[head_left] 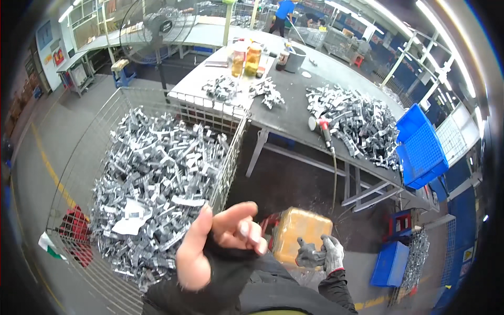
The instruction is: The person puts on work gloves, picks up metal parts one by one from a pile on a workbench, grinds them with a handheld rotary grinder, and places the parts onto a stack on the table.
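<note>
My left hand [218,239] is bare and raised close to the camera, over the near right edge of the wire basket. Its thumb stands apart, the index finger reaches right, and the other fingers curl loosely around nothing visible. My right hand [334,253] wears a light grey work glove with a red-trimmed cuff. It appears closed on a dark grey glove [311,256], fingers of which stick out to the left. Both are over the front edge of a yellowish-brown, plastic-wrapped block like a stool seat [304,231].
A wire basket [233,152] full of grey metal parts stands at left. Beyond, a dark-topped workbench [294,113] bears a heap of metal parts [362,121], a red air tool [325,134] with a hose, and a tilted blue crate [422,147]. A pedestal fan [157,26] stands behind the basket.
</note>
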Tool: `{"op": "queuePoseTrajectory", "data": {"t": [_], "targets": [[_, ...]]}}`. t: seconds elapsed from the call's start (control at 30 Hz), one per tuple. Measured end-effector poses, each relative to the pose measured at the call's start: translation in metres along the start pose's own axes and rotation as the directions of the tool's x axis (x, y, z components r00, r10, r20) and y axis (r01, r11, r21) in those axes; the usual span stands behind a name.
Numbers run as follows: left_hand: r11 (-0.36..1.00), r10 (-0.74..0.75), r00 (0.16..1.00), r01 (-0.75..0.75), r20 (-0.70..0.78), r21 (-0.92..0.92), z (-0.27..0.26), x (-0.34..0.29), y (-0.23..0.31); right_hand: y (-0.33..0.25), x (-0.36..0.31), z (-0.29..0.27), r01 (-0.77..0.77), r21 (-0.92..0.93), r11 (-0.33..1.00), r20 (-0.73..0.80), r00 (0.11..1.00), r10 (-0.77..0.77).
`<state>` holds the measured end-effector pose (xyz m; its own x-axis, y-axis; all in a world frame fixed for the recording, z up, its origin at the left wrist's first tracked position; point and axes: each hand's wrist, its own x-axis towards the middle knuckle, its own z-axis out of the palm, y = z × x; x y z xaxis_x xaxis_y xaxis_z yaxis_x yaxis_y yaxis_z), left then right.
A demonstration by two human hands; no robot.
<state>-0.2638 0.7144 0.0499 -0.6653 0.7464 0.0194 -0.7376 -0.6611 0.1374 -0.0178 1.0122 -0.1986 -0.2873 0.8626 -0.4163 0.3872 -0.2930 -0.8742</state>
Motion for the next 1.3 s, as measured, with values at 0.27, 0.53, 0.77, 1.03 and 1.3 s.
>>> {"op": "queuePoseTrajectory", "data": {"t": [0.27,0.53,0.77,1.03,1.3], "targets": [[0.999,0.007,0.987,0.001,-0.162,0.049,-0.06,0.097,-0.03,-0.091,0.096,0.039,0.146,0.176,0.974,0.04,0.987,-0.155],[0.898,0.347,0.936,-0.311,-0.066,0.311,-0.087,0.245,-0.088,-0.177,0.303,0.058,0.472,-0.259,0.843,0.126,0.882,-0.454],[0.299,0.79,0.511,0.165,-0.341,0.94,-0.351,0.373,-0.147,-0.283,0.439,0.095,0.555,-0.831,0.04,0.556,0.825,0.097],[0.277,0.678,0.189,0.83,-0.711,0.484,-0.49,0.342,-0.229,-0.296,0.463,0.092,0.613,-0.79,0.018,0.595,0.76,0.262],[0.205,0.66,0.176,0.893,-0.731,0.4,-0.478,0.368,-0.252,-0.289,0.491,0.1,0.465,-0.846,0.261,0.534,0.742,0.405]]}}
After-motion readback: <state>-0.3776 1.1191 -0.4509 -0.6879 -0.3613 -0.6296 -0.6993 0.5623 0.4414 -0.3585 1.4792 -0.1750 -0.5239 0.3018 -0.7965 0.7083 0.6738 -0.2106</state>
